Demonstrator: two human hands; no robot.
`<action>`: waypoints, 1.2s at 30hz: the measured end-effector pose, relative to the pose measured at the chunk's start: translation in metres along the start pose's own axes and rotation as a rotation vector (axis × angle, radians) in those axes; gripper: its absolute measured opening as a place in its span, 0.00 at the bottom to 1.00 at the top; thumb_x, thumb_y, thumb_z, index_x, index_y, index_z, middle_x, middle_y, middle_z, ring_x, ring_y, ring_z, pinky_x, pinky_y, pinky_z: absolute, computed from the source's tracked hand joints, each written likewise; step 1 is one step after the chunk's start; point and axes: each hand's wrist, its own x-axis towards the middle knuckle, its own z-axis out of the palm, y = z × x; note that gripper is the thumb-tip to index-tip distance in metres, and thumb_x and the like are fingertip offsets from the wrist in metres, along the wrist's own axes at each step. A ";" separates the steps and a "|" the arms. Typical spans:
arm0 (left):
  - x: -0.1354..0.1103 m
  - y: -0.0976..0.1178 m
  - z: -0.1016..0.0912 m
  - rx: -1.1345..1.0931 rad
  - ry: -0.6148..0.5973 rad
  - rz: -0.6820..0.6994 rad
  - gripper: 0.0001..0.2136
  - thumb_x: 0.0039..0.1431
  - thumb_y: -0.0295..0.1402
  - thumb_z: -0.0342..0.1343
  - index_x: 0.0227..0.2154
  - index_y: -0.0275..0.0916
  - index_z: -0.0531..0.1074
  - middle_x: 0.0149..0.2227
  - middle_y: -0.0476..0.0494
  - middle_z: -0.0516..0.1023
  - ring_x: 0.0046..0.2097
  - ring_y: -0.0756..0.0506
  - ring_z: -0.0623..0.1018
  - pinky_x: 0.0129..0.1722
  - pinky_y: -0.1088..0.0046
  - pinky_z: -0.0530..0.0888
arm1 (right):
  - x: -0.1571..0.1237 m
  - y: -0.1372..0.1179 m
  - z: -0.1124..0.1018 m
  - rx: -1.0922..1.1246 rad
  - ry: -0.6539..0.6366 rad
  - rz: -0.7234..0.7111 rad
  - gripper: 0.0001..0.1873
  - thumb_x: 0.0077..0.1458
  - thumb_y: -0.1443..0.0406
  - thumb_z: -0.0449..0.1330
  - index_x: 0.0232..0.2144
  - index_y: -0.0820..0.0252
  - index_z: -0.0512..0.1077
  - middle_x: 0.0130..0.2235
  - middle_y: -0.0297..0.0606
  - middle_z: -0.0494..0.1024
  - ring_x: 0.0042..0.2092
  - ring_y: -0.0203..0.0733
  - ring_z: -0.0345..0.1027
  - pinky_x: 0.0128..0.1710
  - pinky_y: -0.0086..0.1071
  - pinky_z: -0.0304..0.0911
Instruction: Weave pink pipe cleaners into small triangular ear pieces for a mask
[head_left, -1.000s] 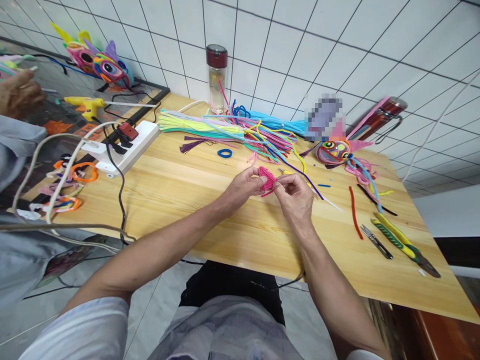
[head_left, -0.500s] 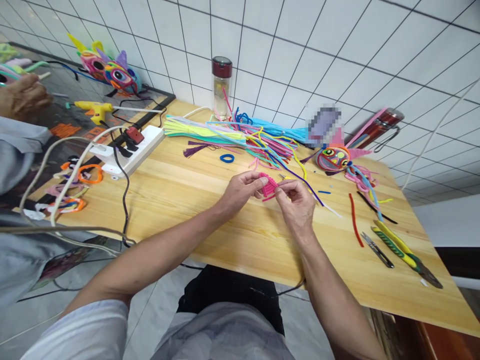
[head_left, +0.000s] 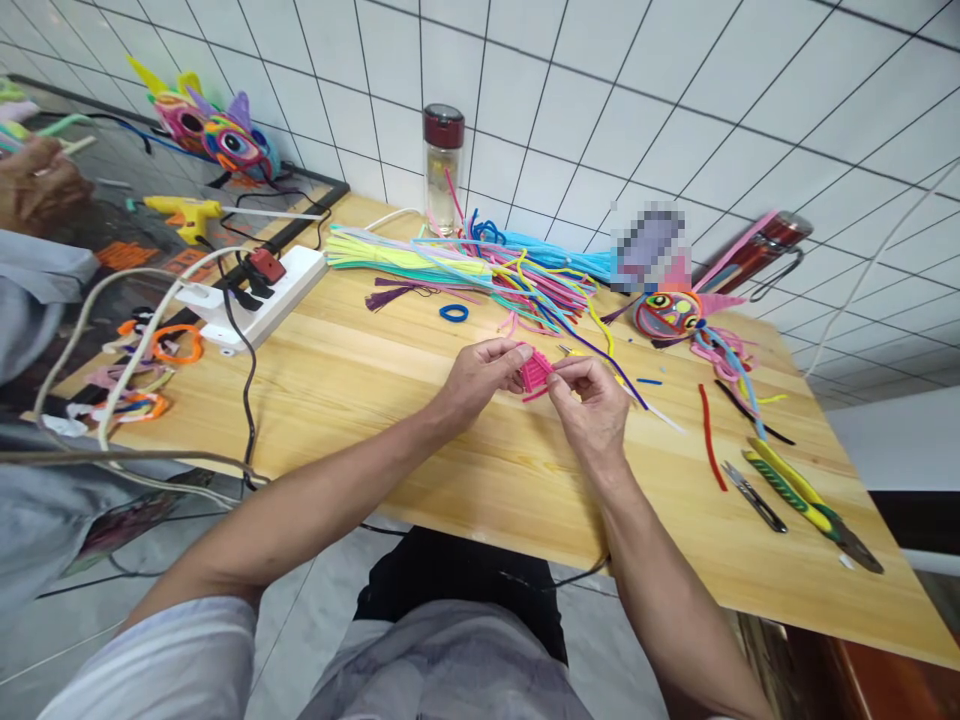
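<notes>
Between my two hands, above the wooden table (head_left: pixel 420 470), is a small pink piece of bent pipe cleaner (head_left: pixel 535 371) with ridged rows. My left hand (head_left: pixel 486 378) pinches its left side, thumb on top. With thumb and forefinger closed, my right hand (head_left: pixel 592 400) grips its right edge. One pink end sticks out below the piece. Just beyond my hands lies a loose heap of coloured pipe cleaners (head_left: pixel 540 290), and a dark blue ring (head_left: pixel 454 313) rests on the wood to the left of it.
Right: pliers (head_left: pixel 814 505), small snips (head_left: pixel 754 497), a red pipe cleaner (head_left: pixel 712 437) and a colourful mask-like figure (head_left: pixel 667 315). Left: a white power strip (head_left: pixel 266 300) with cables and a yellow glue gun (head_left: pixel 184 215). A glass bottle (head_left: pixel 444 170) stands behind. Another person's hand (head_left: pixel 41 185) is far left.
Both hands stay at nearly the same spot on the pink piece, which has tilted slightly so its ridged face shows more. The other person's hand has shifted a little left.
</notes>
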 end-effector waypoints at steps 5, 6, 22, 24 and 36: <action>-0.002 0.000 0.000 -0.001 0.011 0.036 0.21 0.51 0.51 0.74 0.33 0.36 0.84 0.31 0.45 0.83 0.31 0.49 0.78 0.34 0.73 0.78 | 0.000 -0.002 0.001 0.036 -0.002 0.060 0.07 0.58 0.58 0.68 0.32 0.52 0.74 0.36 0.36 0.81 0.36 0.41 0.74 0.38 0.37 0.72; -0.002 0.001 0.000 -0.010 0.019 0.046 0.21 0.51 0.51 0.74 0.33 0.36 0.84 0.31 0.45 0.83 0.31 0.50 0.78 0.34 0.73 0.77 | 0.000 -0.002 0.001 0.062 0.003 0.098 0.09 0.57 0.57 0.68 0.34 0.52 0.74 0.35 0.35 0.81 0.35 0.41 0.74 0.38 0.37 0.72; 0.000 0.000 -0.002 -0.195 0.049 -0.015 0.21 0.48 0.46 0.78 0.36 0.36 0.80 0.32 0.48 0.82 0.31 0.52 0.78 0.32 0.77 0.76 | 0.001 -0.007 0.003 0.337 -0.049 0.286 0.18 0.51 0.56 0.72 0.40 0.53 0.72 0.36 0.33 0.81 0.35 0.38 0.77 0.38 0.34 0.75; 0.001 0.000 -0.002 -0.202 0.041 -0.029 0.21 0.49 0.46 0.78 0.36 0.36 0.79 0.33 0.47 0.82 0.31 0.52 0.78 0.32 0.77 0.76 | 0.002 -0.007 0.003 0.332 -0.053 0.277 0.18 0.51 0.55 0.72 0.40 0.52 0.72 0.36 0.33 0.82 0.36 0.39 0.77 0.38 0.34 0.75; -0.001 0.002 0.000 -0.159 0.041 0.044 0.22 0.47 0.49 0.79 0.32 0.37 0.80 0.27 0.49 0.79 0.28 0.53 0.75 0.29 0.78 0.74 | 0.001 -0.015 0.001 0.328 -0.029 0.273 0.16 0.53 0.54 0.70 0.38 0.53 0.72 0.33 0.32 0.81 0.32 0.38 0.75 0.33 0.33 0.72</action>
